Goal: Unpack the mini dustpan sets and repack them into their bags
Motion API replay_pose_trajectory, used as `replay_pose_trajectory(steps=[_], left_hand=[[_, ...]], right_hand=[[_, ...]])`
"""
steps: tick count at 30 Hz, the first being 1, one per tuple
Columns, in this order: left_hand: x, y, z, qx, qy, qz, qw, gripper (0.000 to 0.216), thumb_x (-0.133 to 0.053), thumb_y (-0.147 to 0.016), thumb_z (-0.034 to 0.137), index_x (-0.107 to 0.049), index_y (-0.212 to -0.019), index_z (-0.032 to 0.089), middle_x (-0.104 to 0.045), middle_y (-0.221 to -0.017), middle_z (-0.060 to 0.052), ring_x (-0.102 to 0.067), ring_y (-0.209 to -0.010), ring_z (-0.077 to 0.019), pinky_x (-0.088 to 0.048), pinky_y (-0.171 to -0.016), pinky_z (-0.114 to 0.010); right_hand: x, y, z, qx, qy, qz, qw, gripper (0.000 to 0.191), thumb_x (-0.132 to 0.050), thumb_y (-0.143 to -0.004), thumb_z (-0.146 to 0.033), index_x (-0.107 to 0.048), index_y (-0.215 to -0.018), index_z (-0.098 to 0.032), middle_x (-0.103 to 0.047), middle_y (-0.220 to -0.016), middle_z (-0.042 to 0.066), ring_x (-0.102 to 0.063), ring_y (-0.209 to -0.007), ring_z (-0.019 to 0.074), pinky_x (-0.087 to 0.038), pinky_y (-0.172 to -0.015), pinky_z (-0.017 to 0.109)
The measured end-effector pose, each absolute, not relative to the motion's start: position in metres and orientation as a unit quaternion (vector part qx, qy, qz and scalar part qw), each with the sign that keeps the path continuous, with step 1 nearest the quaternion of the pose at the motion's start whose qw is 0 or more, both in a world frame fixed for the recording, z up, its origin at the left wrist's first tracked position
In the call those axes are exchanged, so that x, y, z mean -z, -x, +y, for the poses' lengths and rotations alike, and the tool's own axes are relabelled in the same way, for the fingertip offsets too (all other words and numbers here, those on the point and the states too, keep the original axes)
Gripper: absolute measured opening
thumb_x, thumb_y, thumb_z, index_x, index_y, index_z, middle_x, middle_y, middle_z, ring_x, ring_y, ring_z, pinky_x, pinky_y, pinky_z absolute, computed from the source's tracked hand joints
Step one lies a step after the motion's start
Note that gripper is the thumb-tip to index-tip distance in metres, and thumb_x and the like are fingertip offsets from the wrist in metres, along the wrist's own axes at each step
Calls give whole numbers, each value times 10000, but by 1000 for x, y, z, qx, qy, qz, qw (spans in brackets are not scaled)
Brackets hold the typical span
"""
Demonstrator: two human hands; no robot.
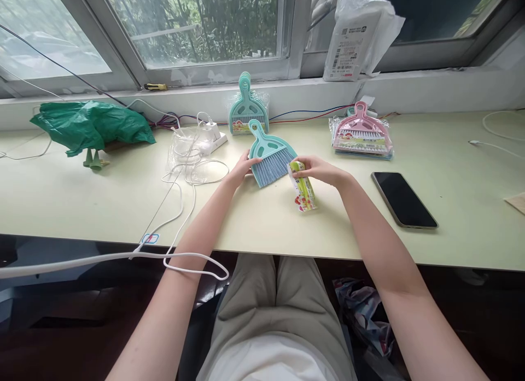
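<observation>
In the head view, a teal dustpan and brush set (267, 150) with grey-blue bristles is tilted over the table in front of me. My left hand (243, 169) is closed on its left edge, thumb on the front. A printed yellow-green label (303, 189) hangs from my right hand (315, 169), which pinches its upper end close to the set's right corner. Whether the label touches the bristles I cannot tell. Behind stand more teal dustpan sets (247, 110) in clear wrap, leaning near the wall.
Pink wrapped dustpan sets (361, 132) are stacked at the back right, and a phone (404, 199) lies nearer. White cables (192, 173) and a power strip (213, 138) are on the left, beyond them a green plastic bag (94, 124). One cable crosses my left forearm.
</observation>
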State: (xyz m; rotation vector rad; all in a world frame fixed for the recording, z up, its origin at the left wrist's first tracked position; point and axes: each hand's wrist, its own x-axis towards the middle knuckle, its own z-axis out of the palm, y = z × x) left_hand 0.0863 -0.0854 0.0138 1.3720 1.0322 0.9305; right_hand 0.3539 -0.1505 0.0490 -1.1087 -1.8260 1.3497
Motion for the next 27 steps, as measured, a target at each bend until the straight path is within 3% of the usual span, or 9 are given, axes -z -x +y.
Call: replay_pose_trajectory(steps=[5,9,15,20,23,27], left_hand=[[-15,-94,-93,-371,-601,430,563,551,-705,-748,419,-522,-1240,252,-625,-1246,-67,-612,-1132,-266,-509,-889,-380],[-17,-101,-100,-364,-600,414,579,577,-753,-717,397,-523,-1222,237,-620,-1272,-81,-592,-1175,-277,-499,-952,-408],[-17,-104,-102,-362,-600,393,596,563,-768,-705,366,-532,-1194,216,-649,-1185,-85,-602,-1164,-271,-475,-1015,-435],[-17,-103,-101,-363,-603,392,592,540,-756,-718,353,-534,-1193,223,-631,-1228,-83,-595,-1180,-276,-483,-997,-424],[-17,-103,-102,-362,-601,400,590,540,-754,-723,350,-536,-1203,233,-624,-1243,-79,-590,-1187,-282,-489,-980,-419],[-19,-103,-104,-364,-598,402,591,532,-755,-724,345,-536,-1194,227,-626,-1232,-80,-586,-1188,-281,-479,-989,-415]], right_hand=[[-40,-318,-152,-535,380,-516,551,535,-842,-601,-399,-476,-972,-276,-678,-940,-4,-690,-981,240,-531,-872,396],[-24,-305,-145,-518,390,-426,631,538,-796,-612,-338,-402,-977,-303,-671,-989,-18,-690,-1036,225,-538,-875,385],[-17,-323,-132,-446,516,-475,556,392,-631,-734,-522,-526,-1003,-257,-683,-1041,51,-649,-1023,219,-533,-811,352],[-30,-341,-133,-387,549,-543,504,383,-750,-642,-493,-649,-871,-204,-708,-993,76,-624,-973,226,-492,-841,359],[-40,-350,-139,-359,506,-640,452,331,-762,-655,-486,-698,-801,-196,-700,-1012,76,-599,-960,219,-464,-855,354],[-49,-362,-145,-328,511,-717,343,356,-743,-683,-530,-727,-804,-195,-682,-903,55,-544,-793,177,-425,-717,325]])
